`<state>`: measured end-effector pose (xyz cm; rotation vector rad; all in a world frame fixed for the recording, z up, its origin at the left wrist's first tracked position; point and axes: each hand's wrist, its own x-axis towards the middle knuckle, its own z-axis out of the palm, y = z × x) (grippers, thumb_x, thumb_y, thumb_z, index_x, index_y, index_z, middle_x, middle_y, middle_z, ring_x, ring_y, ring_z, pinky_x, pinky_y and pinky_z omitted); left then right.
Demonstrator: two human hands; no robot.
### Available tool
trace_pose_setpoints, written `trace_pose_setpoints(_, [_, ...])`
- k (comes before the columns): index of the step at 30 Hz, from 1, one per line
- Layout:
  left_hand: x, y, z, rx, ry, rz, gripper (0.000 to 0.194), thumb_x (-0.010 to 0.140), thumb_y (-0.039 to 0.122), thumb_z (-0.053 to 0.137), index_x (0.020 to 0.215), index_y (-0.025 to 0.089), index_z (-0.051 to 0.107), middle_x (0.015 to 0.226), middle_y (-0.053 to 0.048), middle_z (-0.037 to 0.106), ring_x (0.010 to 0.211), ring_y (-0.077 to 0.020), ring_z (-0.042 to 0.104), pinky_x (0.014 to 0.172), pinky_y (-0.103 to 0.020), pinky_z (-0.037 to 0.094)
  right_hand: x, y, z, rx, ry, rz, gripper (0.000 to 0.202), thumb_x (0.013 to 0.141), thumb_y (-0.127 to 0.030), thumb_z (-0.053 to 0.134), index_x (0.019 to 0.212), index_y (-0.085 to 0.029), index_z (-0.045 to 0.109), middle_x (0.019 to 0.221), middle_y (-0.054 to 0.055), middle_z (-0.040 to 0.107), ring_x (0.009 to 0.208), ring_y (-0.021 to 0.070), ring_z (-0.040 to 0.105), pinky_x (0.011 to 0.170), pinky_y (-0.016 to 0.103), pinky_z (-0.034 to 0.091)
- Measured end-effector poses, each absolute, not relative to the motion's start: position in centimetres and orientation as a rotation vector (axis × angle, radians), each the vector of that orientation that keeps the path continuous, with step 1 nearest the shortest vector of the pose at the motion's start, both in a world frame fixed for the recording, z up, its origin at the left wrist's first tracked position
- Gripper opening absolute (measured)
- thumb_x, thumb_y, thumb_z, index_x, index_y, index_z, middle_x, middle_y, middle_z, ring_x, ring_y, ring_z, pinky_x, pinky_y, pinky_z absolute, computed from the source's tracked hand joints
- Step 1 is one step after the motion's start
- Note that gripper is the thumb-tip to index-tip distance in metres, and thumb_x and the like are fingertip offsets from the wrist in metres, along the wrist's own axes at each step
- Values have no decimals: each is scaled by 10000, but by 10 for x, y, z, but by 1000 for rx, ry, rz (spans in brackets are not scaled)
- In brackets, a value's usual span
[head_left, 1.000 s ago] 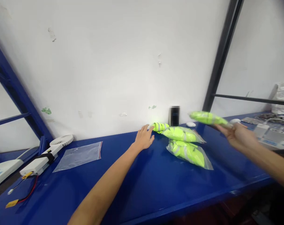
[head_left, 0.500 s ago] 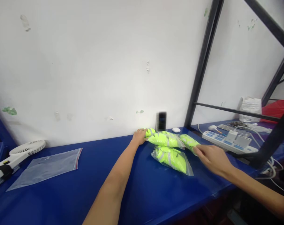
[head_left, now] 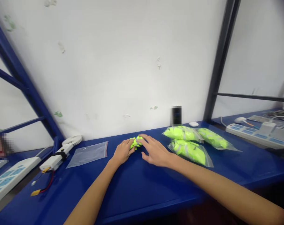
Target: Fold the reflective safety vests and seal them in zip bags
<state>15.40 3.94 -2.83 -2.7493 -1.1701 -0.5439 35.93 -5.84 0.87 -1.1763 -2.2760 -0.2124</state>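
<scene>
A rolled neon-yellow reflective vest (head_left: 137,142), with no bag visible around it, lies on the blue table towards the wall. My left hand (head_left: 123,151) is closed on its left side. Over its right side reaches my right hand (head_left: 155,150), fingers apart and thumb spread; whether the fingertips touch the vest I cannot tell. To the right are three clear-bagged neon-yellow bundles: a rear bag (head_left: 182,133), a front bag (head_left: 191,152) and a right bag (head_left: 213,139). A flat clear zip bag (head_left: 89,154) with a red edge lies left of my left hand.
A white fan (head_left: 72,140) and a white box with red and black wires (head_left: 52,162) sit at left. Power strips lie at far left (head_left: 14,178) and right (head_left: 256,137). A dark phone (head_left: 176,116) leans on the wall beside a white oval object (head_left: 193,124).
My left hand has brought the rolled vest leftward, away from the bagged bundles. My right hand has left the right bag and come over to the vest. The view has turned left.
</scene>
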Motion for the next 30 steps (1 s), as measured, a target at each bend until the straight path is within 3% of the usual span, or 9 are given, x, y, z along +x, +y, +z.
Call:
trace_pose_setpoints(2, [142,37,-25,-2826,-1138,-581,336,943,385,407,1194,201,533,1067,-91,633,968,-241,580,823,-336,451,344,-24,2,-1150,-2295,-155,776,738,-246,667,1431,-243,319,1503,140,262,1329,328,337,1048,465,335])
trace_pose_setpoints(4, [137,41,-23,-2848,-1153,-629,347,931,403,430,1188,196,538,1034,-87,641,948,-242,585,834,-346,448,336,2,-11,-1099,-2325,-4,901,708,-301,726,1469,-250,245,1473,142,308,1314,313,371,1047,444,355])
trace_pose_setpoints(7, [135,47,-22,-2864,-1182,-689,375,903,427,477,1209,215,522,1018,-72,649,926,-245,595,831,-359,452,335,19,-34,-1100,-2238,130,751,793,-326,676,1443,-251,306,1280,118,497,1159,254,521,949,370,444])
trace_pose_setpoints(11, [138,44,-22,-2939,-1228,-843,495,858,447,546,1302,259,434,1112,-51,633,993,-242,606,878,-369,460,343,20,-50,-1118,-2167,117,481,881,-323,580,1337,-241,450,1111,93,578,977,235,590,852,362,467])
trace_pose_setpoints(14, [140,38,-21,-2959,-1177,-1000,772,768,445,665,1424,277,293,1340,-78,500,1201,-265,512,1009,-398,412,346,22,-48,-1096,-2088,195,374,870,-319,596,1229,-240,527,1055,67,607,925,218,591,834,347,452])
trace_pose_setpoints(17, [140,32,-18,-2980,-1074,-1003,916,710,376,734,1470,303,227,1442,-90,366,1256,-281,461,1044,-415,397,347,24,-42,-1054,-1955,347,340,828,-323,639,1149,-231,571,1031,36,627,912,201,583,841,334,435])
trace_pose_setpoints(21, [143,31,-17,-2953,-1047,-997,870,738,280,713,1469,330,244,1386,-87,391,1177,-256,521,988,-396,447,353,23,-33,-936,-1802,704,352,805,-394,642,1095,-201,594,980,17,639,877,190,580,781,305,444])
trace_pose_setpoints(24, [148,33,-21,-2938,-1062,-1082,804,742,365,727,1436,303,327,1273,-82,498,1122,-246,548,960,-388,456,358,21,-32,-881,-1709,918,412,774,-453,661,1072,-178,591,967,25,631,861,190,583,749,295,457])
trace_pose_setpoints(30, [153,34,-22,-2884,-1271,-1296,638,783,460,660,1349,250,452,1187,-65,620,1055,-234,591,936,-367,442,351,14,-37,-1004,-1609,783,451,794,-544,605,1078,-196,560,934,9,627,833,182,571,736,291,441])
